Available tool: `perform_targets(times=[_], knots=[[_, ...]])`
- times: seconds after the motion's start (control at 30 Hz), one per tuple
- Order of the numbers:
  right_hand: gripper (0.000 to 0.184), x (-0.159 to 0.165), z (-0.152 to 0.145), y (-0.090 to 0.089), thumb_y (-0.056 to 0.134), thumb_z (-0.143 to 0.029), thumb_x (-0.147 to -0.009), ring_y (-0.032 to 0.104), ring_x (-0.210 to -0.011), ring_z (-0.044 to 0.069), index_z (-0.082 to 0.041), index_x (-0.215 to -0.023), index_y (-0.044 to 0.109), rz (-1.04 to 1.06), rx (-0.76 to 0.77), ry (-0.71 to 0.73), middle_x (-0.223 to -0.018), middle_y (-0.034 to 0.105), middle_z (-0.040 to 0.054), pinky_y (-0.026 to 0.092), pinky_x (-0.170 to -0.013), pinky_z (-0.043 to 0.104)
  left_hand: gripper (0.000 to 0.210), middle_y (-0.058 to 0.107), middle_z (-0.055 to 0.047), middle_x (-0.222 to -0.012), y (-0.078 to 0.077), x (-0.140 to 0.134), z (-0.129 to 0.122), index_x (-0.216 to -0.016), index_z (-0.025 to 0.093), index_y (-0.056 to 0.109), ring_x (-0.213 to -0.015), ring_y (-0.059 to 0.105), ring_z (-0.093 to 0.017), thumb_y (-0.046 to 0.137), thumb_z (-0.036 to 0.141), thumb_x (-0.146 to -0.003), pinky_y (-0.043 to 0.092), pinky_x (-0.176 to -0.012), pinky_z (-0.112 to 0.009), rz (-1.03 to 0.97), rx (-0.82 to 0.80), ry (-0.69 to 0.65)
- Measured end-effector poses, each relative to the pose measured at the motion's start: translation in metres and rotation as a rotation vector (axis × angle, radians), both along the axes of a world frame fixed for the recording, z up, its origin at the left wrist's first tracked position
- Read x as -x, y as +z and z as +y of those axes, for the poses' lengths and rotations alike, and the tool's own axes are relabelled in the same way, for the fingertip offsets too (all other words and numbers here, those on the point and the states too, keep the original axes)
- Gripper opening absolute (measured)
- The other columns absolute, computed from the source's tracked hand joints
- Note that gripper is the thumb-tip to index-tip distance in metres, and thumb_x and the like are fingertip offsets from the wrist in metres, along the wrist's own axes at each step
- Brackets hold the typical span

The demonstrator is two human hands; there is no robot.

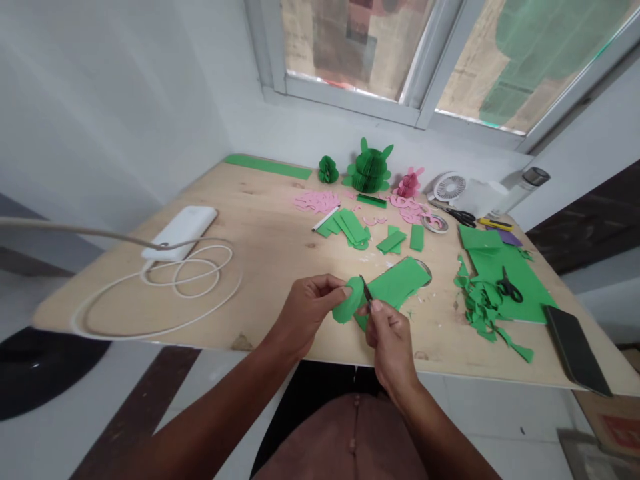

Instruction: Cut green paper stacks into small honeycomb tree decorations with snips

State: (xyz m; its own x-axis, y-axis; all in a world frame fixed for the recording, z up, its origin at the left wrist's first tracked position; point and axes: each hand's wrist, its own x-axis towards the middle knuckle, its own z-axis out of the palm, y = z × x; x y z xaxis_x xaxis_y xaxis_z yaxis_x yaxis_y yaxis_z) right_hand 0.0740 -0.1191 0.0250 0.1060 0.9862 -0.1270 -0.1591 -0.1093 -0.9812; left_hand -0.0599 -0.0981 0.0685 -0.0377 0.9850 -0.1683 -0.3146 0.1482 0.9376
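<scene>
Between thumb and fingers, my left hand [313, 310] pinches a rounded piece of green paper [347, 307] above the table's front edge. My right hand [390, 337] is closed around a small pair of scissors [367, 291]; its dark blades reach the right edge of that piece. The scissors' handles are hidden in my fingers. Beneath and behind my right hand lies a larger green paper strip [405, 279], partly covering a round object at its far end. Small paper bits are scattered around it.
Behind stand green paper honeycomb figures [370, 170] and a pink one [409, 183]. Pink scraps [316, 201], a tape roll [435, 223] and cut green strips [353, 227] lie nearer. Right are green scraps [483, 303], black scissors [509, 285] and a phone [575, 347]; left, a white power bank [183, 230] with cable.
</scene>
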Motion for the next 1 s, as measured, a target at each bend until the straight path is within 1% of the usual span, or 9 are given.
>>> perform_targets(times=[0.07,0.3,0.43,0.57,0.83,1.0], knots=[[0.043,-0.001,0.0,-0.001,0.061,-0.057,-0.077,0.018,-0.042,0.007,-0.015,-0.066,0.064,-0.002,-0.001,0.006,-0.043,0.026,-0.0094,0.014,-0.041,0.022,0.011,0.062,-0.002,-0.053,0.001,0.003,0.001,-0.057,0.017,0.07,-0.05,0.05,-0.012,0.073,0.026,-0.061,0.039,-0.05,-0.024,0.021,-0.015,-0.014],[0.043,-0.006,-0.001,-0.003,0.061,-0.057,-0.077,0.019,-0.042,0.007,-0.015,-0.065,0.064,-0.026,0.0,0.038,-0.044,0.027,-0.0091,0.014,-0.041,0.022,0.014,0.062,-0.002,-0.052,0.004,0.013,0.006,-0.056,0.017,0.068,-0.048,0.052,-0.012,0.071,0.028,-0.065,0.039,-0.048,-0.024,0.08,-0.037,-0.135],[0.043,-0.011,-0.001,-0.003,0.061,-0.056,-0.078,0.019,-0.042,0.007,-0.015,-0.065,0.064,-0.064,0.009,0.065,-0.043,0.027,-0.009,0.014,-0.042,0.022,0.013,0.064,-0.002,-0.054,0.007,0.02,0.009,-0.061,0.016,0.068,-0.051,0.055,-0.012,0.071,0.028,-0.066,0.041,-0.051,-0.023,0.136,-0.011,-0.227],[0.043,-0.015,-0.002,-0.003,0.06,-0.055,-0.079,0.018,-0.042,0.007,-0.015,-0.065,0.065,-0.095,0.002,0.095,-0.043,0.026,-0.0088,0.013,-0.042,0.023,0.014,0.063,-0.001,-0.052,0.01,0.027,0.014,-0.061,0.015,0.067,-0.048,0.052,-0.01,0.071,0.027,-0.066,0.038,-0.047,-0.021,0.168,-0.011,-0.309],[0.042,-0.017,-0.004,-0.003,0.06,-0.053,-0.081,0.019,-0.044,0.007,-0.015,-0.064,0.065,-0.141,-0.009,0.116,-0.045,0.026,-0.0082,0.013,-0.044,0.023,0.015,0.059,-0.001,-0.049,0.019,0.035,0.022,-0.057,0.015,0.068,-0.045,0.049,-0.01,0.071,0.028,-0.063,0.036,-0.042,-0.02,0.276,-0.018,-0.372],[0.041,-0.017,-0.005,-0.002,0.061,-0.052,-0.08,0.02,-0.044,0.007,-0.015,-0.064,0.064,-0.145,-0.005,0.109,-0.045,0.027,-0.0082,0.014,-0.043,0.023,0.013,0.059,0.0,-0.048,0.023,0.037,0.024,-0.055,0.016,0.068,-0.044,0.049,-0.009,0.072,0.026,-0.061,0.036,-0.042,-0.019,0.27,-0.007,-0.408]])
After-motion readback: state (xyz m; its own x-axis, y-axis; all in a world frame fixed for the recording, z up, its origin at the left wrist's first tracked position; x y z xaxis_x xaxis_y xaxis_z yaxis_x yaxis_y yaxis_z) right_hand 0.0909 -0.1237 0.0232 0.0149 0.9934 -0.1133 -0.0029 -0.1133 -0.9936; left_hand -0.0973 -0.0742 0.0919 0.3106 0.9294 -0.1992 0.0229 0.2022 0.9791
